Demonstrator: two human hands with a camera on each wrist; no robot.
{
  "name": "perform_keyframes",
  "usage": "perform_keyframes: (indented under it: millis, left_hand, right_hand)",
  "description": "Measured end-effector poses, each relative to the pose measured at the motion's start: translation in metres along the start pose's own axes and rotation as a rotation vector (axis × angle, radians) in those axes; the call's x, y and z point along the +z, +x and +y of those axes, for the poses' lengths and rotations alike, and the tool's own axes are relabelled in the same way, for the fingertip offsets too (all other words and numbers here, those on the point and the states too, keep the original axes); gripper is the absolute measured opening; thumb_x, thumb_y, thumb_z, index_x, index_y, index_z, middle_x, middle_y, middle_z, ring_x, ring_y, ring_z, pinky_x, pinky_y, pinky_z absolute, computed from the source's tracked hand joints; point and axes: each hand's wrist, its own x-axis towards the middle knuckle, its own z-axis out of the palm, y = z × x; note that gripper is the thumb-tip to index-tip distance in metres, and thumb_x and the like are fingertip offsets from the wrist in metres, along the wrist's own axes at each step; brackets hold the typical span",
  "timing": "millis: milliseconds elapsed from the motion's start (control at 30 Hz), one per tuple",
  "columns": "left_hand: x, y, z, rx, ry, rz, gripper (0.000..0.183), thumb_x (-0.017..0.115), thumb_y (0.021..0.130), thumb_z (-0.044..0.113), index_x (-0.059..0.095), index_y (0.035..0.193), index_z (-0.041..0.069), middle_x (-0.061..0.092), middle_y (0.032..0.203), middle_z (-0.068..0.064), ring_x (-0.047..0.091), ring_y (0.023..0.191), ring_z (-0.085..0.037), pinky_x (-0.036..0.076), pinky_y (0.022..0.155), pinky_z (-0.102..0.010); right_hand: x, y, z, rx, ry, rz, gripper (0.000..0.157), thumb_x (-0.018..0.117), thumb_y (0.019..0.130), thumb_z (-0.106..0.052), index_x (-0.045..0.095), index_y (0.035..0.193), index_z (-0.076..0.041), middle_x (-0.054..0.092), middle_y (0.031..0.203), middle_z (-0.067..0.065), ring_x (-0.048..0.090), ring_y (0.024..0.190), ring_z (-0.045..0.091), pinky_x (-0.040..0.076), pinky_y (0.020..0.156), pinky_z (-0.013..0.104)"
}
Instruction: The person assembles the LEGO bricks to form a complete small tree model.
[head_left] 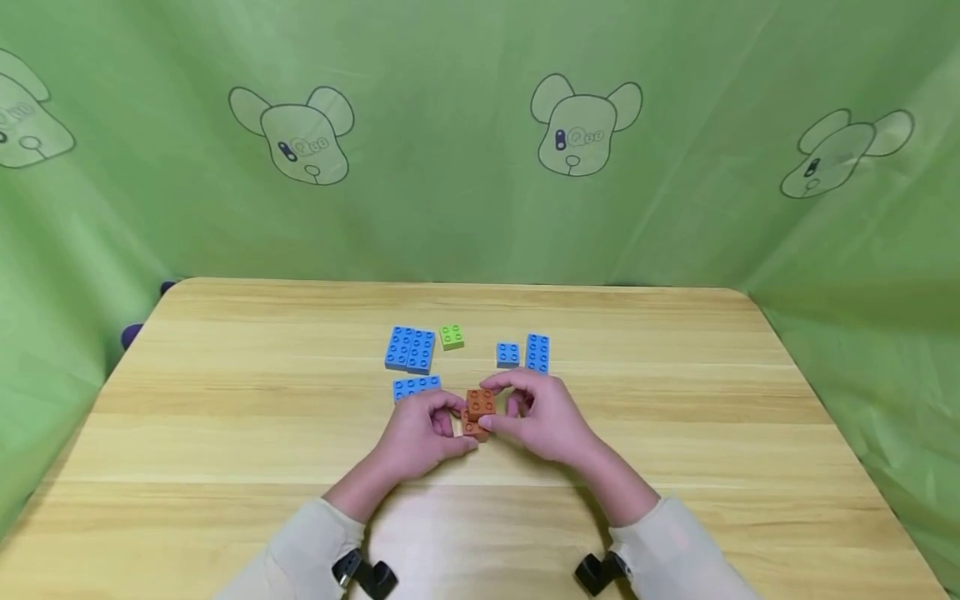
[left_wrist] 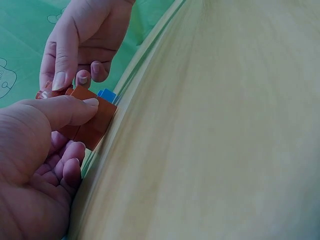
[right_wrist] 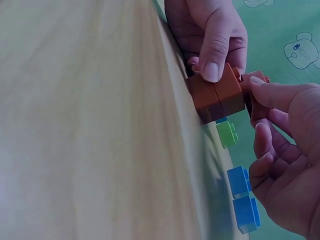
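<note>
My left hand point(head_left: 420, 433) grips a short stack of brown toy bricks point(right_wrist: 215, 97) between thumb and fingers. Two bricks of that stack show in the right wrist view, lying sideways with studs facing the right hand. My right hand point(head_left: 547, 417) pinches another brown brick point(head_left: 481, 402), which has a two-by-two stud top. This brick is at the studded end of the stack, slightly tilted and offset from it in the right wrist view. Whether the studs are engaged I cannot tell. Fingers cover part of the stack point(left_wrist: 95, 122) in the left wrist view.
Beyond the left hand lie a side-by-side pair of long blue bricks point(head_left: 409, 349) and another blue brick point(head_left: 416, 386), partly hidden by that hand. A lime green brick point(head_left: 452, 337), a small blue brick point(head_left: 507, 355) and a long blue brick point(head_left: 537, 353) sit farther right on the wooden table point(head_left: 262, 375).
</note>
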Motion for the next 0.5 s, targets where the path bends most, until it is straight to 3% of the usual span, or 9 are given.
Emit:
perform_keyframes:
  millis: [233,500]
  left_hand:
    - [0.0006,0.0002,0.0004,-0.005,-0.006,0.0,0.037,0.09,0.073,0.009,0.071,0.103,0.003,0.06,0.073,-0.001,0.055,0.063,-0.015,0.048,0.054,-0.027]
    - [0.0008,0.0008,-0.0016,-0.005,0.0,0.0,0.038,0.091,0.073,0.011,0.071,0.104,0.002,0.06,0.074,0.0,0.056,0.064,-0.015,0.049,0.054,-0.028]
  right_hand:
    - [0.0028,-0.0044,0.0017,-0.036,-0.014,-0.015,0.037,0.088,0.077,-0.011,0.074,0.11,-0.018,0.066,0.089,0.0,0.054,0.061,0.016,0.045,0.053,0.026]
    - [0.0068,-0.005,0.0026,-0.13,-0.039,-0.019,0.036,0.089,0.076,-0.011,0.075,0.108,-0.02,0.066,0.089,-0.006,0.055,0.063,0.015,0.047,0.057,0.03]
